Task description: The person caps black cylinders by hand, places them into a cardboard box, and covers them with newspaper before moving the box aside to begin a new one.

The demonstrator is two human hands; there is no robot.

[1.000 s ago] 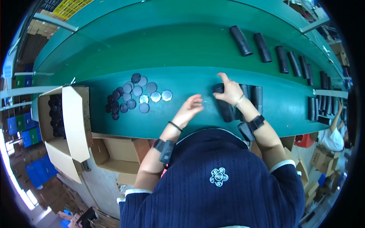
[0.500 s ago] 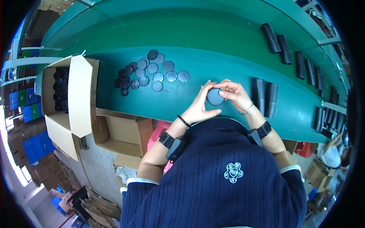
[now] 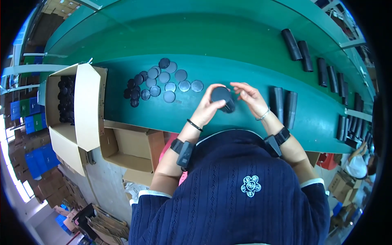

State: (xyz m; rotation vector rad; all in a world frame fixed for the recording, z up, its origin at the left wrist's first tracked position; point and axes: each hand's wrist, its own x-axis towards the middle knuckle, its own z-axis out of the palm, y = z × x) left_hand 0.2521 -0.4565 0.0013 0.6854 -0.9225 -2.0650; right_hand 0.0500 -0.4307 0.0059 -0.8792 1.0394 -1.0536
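Note:
My left hand [image 3: 207, 107] is wrapped round a black tube [image 3: 230, 107], its thumb lying across the round dark cap [image 3: 221, 94] at the upper end. The tube is tilted, and its lower end points away to the right. Just right of it is my right hand [image 3: 253, 100], fingers stretched out and apart, with nothing in it. Two black ribbed tubes [image 3: 291, 108] lie side by side beyond my right hand. Left of my hands, several round black caps [image 3: 181, 75] are spread over the green work surface [image 3: 228, 67], some overlapping.
An open carton [image 3: 87, 106] holding more black caps stands at the left end. Below the bench edge sits another open carton [image 3: 132, 143]. More black tubes [image 3: 290, 44] rest along the far right. A person [image 3: 356, 166] is at the far right edge.
My right hand has come off the cap and opened. My left hand has shifted slightly left and up, tilting the tube so its side now shows.

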